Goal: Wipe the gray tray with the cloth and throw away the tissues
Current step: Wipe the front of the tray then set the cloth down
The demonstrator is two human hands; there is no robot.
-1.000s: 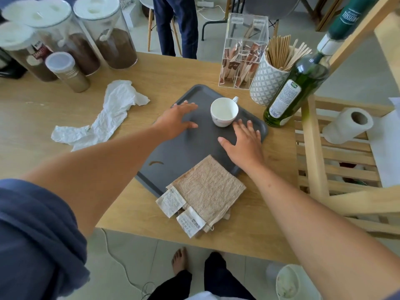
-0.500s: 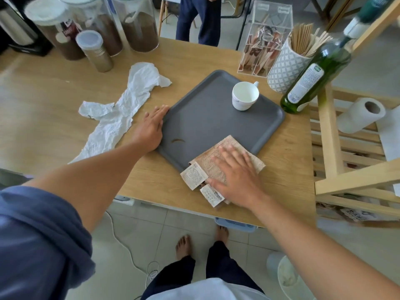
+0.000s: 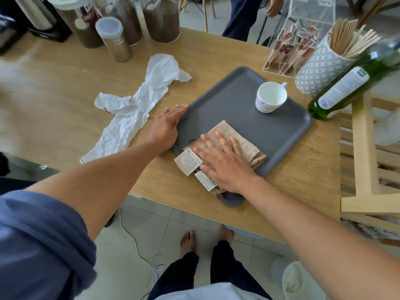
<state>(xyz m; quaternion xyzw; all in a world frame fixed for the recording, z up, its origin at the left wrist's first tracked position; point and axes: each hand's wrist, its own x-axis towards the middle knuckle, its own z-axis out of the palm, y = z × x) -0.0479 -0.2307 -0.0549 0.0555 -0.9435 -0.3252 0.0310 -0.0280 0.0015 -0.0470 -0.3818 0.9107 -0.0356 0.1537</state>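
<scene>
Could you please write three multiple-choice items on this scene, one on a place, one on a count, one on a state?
1. Where is the white cup?
A. on the gray tray
B. on the bare table
C. on the floor

2. How many cups are on the tray?
A. three
B. one
C. two

3. What is the right hand doing?
A. lifting the bottle
B. holding the tissues
C. pressing flat on the cloth

Answers: 1 A, the cup stands at the tray's far corner. 2 B, only one shows. 3 C, its spread fingers lie on the cloth while the tissues lie untouched on the table.
</scene>
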